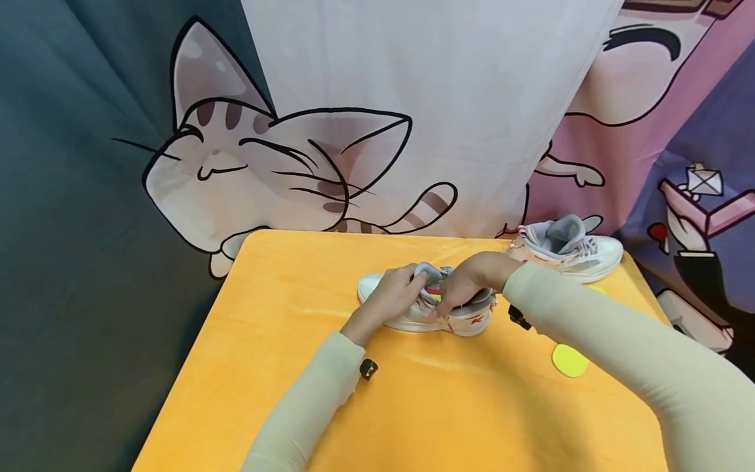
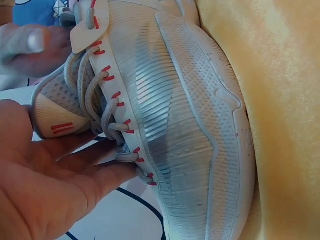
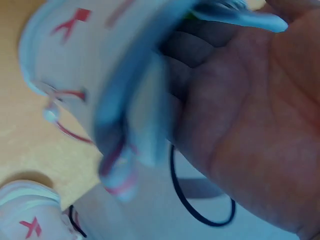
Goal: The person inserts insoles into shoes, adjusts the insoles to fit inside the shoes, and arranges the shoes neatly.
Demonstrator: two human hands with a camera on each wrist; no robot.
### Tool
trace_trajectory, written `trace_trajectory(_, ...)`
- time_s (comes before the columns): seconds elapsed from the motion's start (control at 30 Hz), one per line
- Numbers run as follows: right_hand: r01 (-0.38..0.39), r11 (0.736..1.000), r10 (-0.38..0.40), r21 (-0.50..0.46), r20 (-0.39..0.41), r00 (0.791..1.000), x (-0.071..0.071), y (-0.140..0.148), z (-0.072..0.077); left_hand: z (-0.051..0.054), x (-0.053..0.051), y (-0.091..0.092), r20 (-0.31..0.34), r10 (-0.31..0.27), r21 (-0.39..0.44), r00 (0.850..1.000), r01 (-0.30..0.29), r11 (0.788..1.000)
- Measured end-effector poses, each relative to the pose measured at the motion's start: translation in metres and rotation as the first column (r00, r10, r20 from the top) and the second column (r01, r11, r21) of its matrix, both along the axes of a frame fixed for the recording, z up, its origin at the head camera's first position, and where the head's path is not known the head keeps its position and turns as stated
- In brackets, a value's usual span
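Note:
A white sneaker (image 1: 407,320) lies on the yellow-covered table, toe to the left, with grey laces and red stitching. My left hand (image 1: 396,292) grips its tongue (image 2: 60,107), and the fingers reach behind the laces (image 2: 107,112) in the left wrist view. Over the shoe's opening is my right hand (image 1: 466,282). Its fingers go down inside and are hidden; one digit shows against the near side. The right wrist view shows its palm (image 3: 240,110) beside the blurred heel collar, with a red mark (image 3: 72,22) on the heel.
A matching white sneaker (image 1: 596,255) stands at the table's back right corner. A yellow-green rounded flat piece (image 1: 569,360) lies on the yellow cloth (image 1: 295,295) near the right forearm. Behind the table hangs a printed curtain (image 1: 460,98).

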State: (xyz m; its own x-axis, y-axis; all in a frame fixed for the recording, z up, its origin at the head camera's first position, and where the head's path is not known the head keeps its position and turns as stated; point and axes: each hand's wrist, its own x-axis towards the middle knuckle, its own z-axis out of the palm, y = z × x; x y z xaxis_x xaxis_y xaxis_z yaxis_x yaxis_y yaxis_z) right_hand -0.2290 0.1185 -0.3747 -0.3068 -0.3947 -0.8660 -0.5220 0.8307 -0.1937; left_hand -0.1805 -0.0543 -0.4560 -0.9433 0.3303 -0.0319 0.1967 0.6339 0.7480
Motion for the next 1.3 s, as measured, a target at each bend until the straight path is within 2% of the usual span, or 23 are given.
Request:
trace_trajectory(0.07,-0.031,0.999,0.031,-0.039,0.011,0.999,-0.002,0.001,0.006,0.000,0.000,0.000,0.006,0.000,0.013,1.000,0.000,1.000)
trace_trajectory(0.17,-0.037,0.989,0.043,-0.143,0.037,0.998,-0.006,0.006,0.016,0.002,0.002,0.002,-0.002,0.019,0.019,1.000,-0.019,1.000)
trace_trajectory(0.27,0.020,0.971,-0.009,-0.237,0.049,0.999,-0.010,0.015,0.025,0.005,0.008,0.005,-0.038,0.066,-0.015,0.997,-0.067,0.998)
trace_trajectory(0.37,0.069,0.954,-0.079,-0.293,-0.023,0.997,-0.015,0.027,0.033,0.006,0.017,0.012,-0.084,0.118,-0.062,0.989,-0.123,0.990)
trace_trajectory(0.5,0.130,0.918,-0.189,-0.376,-0.125,0.974,-0.023,0.042,0.034,0.004,0.031,0.022,-0.188,0.182,-0.151,0.965,-0.212,0.966)
trace_trajectory(0.6,0.179,0.861,-0.277,-0.476,-0.143,0.950,-0.028,0.052,0.023,0.003,0.040,0.027,-0.274,0.235,-0.194,0.933,-0.293,0.936)
trace_trajectory(0.67,0.196,0.822,-0.317,-0.534,-0.143,0.938,-0.031,0.058,0.012,0.002,0.045,0.030,-0.281,0.270,-0.190,0.921,-0.329,0.925)
trace_trajectory(0.73,0.228,0.795,-0.347,-0.562,-0.115,0.931,-0.034,0.064,-0.003,0.001,0.049,0.033,-0.243,0.290,-0.169,0.926,-0.335,0.927)
trace_trajectory(0.83,0.302,0.783,-0.372,-0.544,-0.020,0.928,-0.037,0.073,-0.025,-0.001,0.050,0.036,-0.146,0.285,-0.162,0.947,-0.308,0.938)
trace_trajectory(0.93,0.396,0.765,-0.405,-0.508,0.098,0.909,-0.039,0.080,-0.044,-0.004,0.049,0.039,-0.103,0.258,-0.185,0.961,-0.274,0.944)
trace_trajectory(1.07,0.466,0.711,-0.436,-0.527,0.190,0.880,-0.039,0.086,-0.056,-0.004,0.047,0.041,-0.134,0.224,-0.175,0.965,-0.246,0.953)
trace_trajectory(1.17,0.480,0.678,-0.430,-0.556,0.229,0.873,-0.038,0.086,-0.056,-0.001,0.045,0.041,-0.157,0.217,-0.151,0.964,-0.240,0.959)
trace_trajectory(1.3,0.501,0.666,-0.416,-0.553,0.283,0.864,-0.035,0.084,-0.054,0.004,0.046,0.038,-0.181,0.209,-0.161,0.961,-0.238,0.958)
